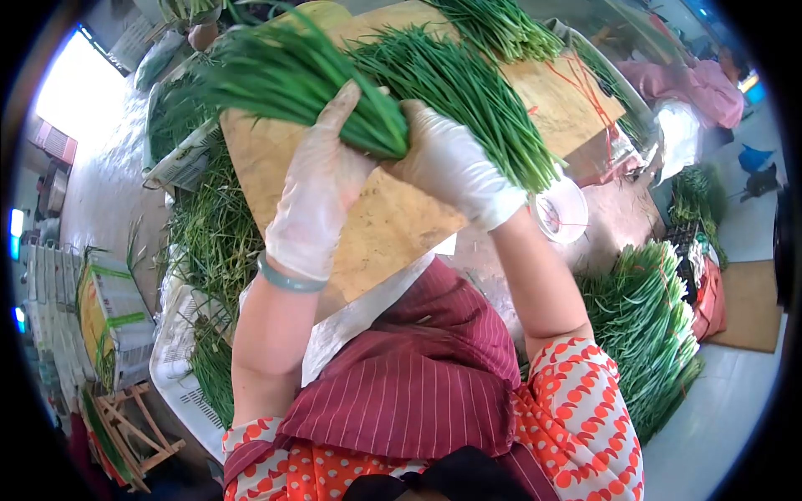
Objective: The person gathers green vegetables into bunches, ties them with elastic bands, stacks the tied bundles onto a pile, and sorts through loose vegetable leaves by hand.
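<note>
A bunch of green garlic chives (284, 79) is held above the wooden board (384, 234), its leaves fanning to the upper left and slightly blurred. My left hand (322, 179), in a whitish glove, wraps round it from below with the thumb on top. On the stem end, my right hand (451, 159), gloved too, closes with its fingers against the bunch; some fingertips are hidden behind it. Beside my right hand, a larger pile of chives (468, 96) lies on the board, stems toward the lower right.
Another chive bundle (510, 33) and red ties (581, 83) lie on the board's far side. Loose leaves (213, 225) fill a sack at left. A white tub (560, 209) stands right, near stacked bundles (639, 326). Another person's pink sleeve (689, 88) shows at upper right.
</note>
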Available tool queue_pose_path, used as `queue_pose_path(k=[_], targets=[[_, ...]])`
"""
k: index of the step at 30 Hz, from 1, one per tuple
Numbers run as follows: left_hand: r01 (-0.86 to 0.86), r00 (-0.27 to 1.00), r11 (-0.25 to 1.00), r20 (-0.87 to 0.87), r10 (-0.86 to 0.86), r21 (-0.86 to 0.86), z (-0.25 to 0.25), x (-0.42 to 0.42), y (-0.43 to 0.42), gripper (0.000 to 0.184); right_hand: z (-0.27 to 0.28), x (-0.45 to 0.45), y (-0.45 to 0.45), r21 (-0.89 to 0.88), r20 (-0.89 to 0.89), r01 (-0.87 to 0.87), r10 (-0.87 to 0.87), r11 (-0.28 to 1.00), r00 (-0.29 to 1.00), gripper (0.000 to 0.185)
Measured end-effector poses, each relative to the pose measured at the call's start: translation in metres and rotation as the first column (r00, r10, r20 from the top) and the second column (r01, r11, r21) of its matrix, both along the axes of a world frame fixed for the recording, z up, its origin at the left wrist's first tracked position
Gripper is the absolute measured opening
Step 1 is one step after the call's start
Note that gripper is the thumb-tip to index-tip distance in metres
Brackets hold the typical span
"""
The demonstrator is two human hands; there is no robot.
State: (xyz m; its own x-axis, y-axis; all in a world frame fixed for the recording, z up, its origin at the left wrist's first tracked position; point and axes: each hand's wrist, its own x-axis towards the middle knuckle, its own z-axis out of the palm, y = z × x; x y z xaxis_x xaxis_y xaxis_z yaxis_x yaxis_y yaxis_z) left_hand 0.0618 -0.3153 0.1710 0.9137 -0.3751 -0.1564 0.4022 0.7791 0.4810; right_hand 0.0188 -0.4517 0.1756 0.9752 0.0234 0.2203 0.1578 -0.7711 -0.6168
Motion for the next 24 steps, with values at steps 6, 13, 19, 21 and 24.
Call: queue_pose_path(k=[6,13,19,21,24], targets=[[0.224,0.973,0.974,-0.067,-0.221,0.042,0.015,0.035,-0.078,0.034,0.015,-0.007,-0.089,-0.067,-0.172,0.078,-0.089,0.995,0.981,0.061],[0.366,0.917,0.9,-0.254,-0.306,0.235,-0.021,0.055,-0.149,0.033,0.021,-0.004,-0.141,-0.151,-0.38,0.017,-0.074,0.988,0.922,0.056],[0.359,0.922,0.817,-0.309,-0.235,0.45,-0.06,0.072,-0.17,0.032,0.021,-0.01,-0.131,-0.565,-0.39,0.068,-0.339,0.822,0.856,0.073],[0.361,0.928,0.762,-0.287,-0.237,0.538,-0.07,0.075,-0.169,0.032,0.016,-0.012,-0.126,-0.566,-0.275,0.13,-0.335,0.814,0.901,0.08],[0.377,0.926,0.696,-0.237,-0.293,0.611,-0.072,0.079,-0.166,0.032,-0.005,-0.003,-0.121,-0.576,-0.164,0.188,-0.337,0.796,0.927,0.094]])
